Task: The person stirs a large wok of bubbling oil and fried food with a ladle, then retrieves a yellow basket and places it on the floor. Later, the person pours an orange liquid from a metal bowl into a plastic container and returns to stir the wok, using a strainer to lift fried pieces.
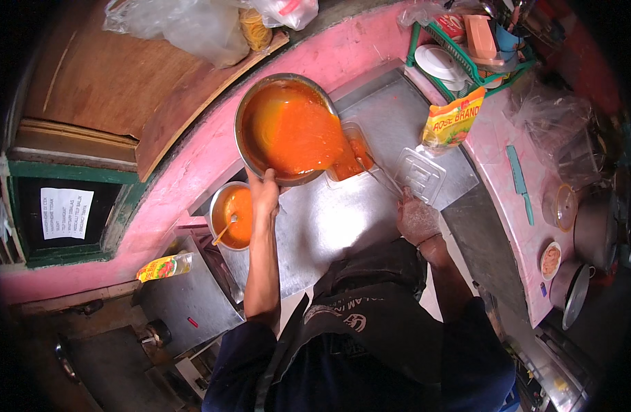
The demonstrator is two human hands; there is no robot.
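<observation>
My left hand [264, 191] grips the rim of a large metal bowl [240, 129] of orange-red sauce [300, 134]. The bowl is tilted to the right, and sauce reaches its lower lip. Partly behind that lip stands a clear plastic container [360, 129] with sauce in it. In my right hand [417, 219] is a thin metal utensil [385, 177], its far end at the container; the sauce hides its tip. Just beyond that hand lies a clear plastic lid [422, 175]. Left of my left forearm, a smaller metal bowl [216, 208] holds orange sauce and a spoon [226, 229].
A metal worktable [315, 247] lies before me. An upright yellow pouch [452, 123] stands at its right, near a green dish rack [449, 46]. On the pink counter [493, 170] are a teal knife [520, 183], a small dish [551, 260] and pots [568, 293].
</observation>
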